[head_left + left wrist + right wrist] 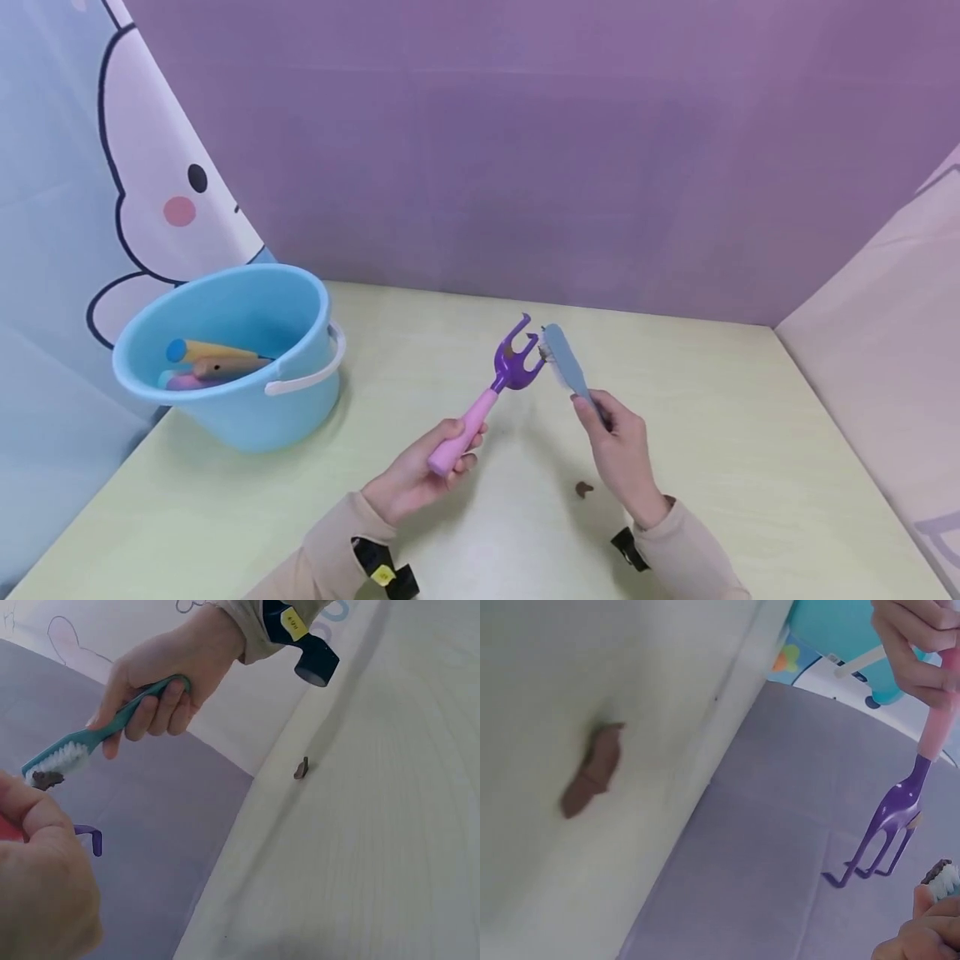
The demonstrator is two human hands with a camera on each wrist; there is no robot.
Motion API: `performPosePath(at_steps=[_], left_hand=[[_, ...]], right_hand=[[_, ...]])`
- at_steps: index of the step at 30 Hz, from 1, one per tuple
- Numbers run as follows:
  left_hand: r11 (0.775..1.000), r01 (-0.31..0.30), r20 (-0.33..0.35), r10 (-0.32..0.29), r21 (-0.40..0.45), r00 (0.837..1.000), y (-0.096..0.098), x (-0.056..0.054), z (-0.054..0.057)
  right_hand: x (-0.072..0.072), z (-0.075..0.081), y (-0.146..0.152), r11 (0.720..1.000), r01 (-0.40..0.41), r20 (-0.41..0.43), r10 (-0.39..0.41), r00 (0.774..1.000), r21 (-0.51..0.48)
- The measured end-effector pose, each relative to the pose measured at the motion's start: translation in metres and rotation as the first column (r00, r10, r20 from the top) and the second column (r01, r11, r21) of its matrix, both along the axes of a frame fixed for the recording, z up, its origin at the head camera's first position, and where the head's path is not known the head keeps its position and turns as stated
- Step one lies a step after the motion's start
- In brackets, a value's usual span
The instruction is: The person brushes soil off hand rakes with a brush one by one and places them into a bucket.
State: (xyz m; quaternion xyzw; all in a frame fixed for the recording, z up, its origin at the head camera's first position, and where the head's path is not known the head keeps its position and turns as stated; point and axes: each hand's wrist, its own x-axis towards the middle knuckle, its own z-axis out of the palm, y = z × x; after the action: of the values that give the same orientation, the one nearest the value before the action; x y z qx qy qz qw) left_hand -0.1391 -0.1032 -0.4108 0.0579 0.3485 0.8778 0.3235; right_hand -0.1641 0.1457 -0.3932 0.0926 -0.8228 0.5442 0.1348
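Note:
My left hand (423, 468) grips the pink handle of a small hand rake (514, 362) with purple prongs, held up above the table. A brown smear shows on the rake's head in the right wrist view. In my right hand (621, 454) is a blue brush (566, 360) with white bristles, which face the prongs. Dark brown muck (46, 779) clings to the bristle tips. Whether bristles and prongs touch, I cannot tell. Below my right hand, a small brown clump (583, 489) lies on the table.
A light blue bucket (300, 417) with a white handle stands at the left of the pale table (750, 433). Inside it lie several tools, among them a yellow handle (217, 352) with a blue end. A purple cloth wall (525, 167) rises behind the table.

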Motion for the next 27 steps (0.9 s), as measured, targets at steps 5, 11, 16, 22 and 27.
performPosePath(at_steps=[5,11,16,22,27], left_hand=[[1.000,0.016,-0.015,-0.016,0.003,1.000,0.004,-0.001,-0.003],[0.999,0.030,-0.055,-0.031,-0.014,0.998,0.006,-0.002,-0.004],[0.996,0.009,-0.054,-0.013,-0.089,0.998,0.005,-0.003,-0.004],[0.995,0.012,-0.063,-0.019,-0.097,0.998,0.005,-0.005,-0.007],[0.994,0.006,-0.045,-0.011,-0.107,0.999,0.006,-0.004,-0.009]], right_hand=[[-0.002,0.001,-0.008,0.996,-0.012,-0.053,0.017,0.998,0.085],[-0.001,-0.010,-0.008,0.941,0.079,-0.301,0.025,0.953,0.329],[0.000,-0.011,-0.006,0.907,0.117,-0.357,0.038,0.933,0.403],[0.003,-0.006,-0.005,0.901,0.076,-0.274,0.049,0.961,0.428],[0.009,-0.004,-0.002,0.887,0.068,-0.234,0.047,0.971,0.458]])
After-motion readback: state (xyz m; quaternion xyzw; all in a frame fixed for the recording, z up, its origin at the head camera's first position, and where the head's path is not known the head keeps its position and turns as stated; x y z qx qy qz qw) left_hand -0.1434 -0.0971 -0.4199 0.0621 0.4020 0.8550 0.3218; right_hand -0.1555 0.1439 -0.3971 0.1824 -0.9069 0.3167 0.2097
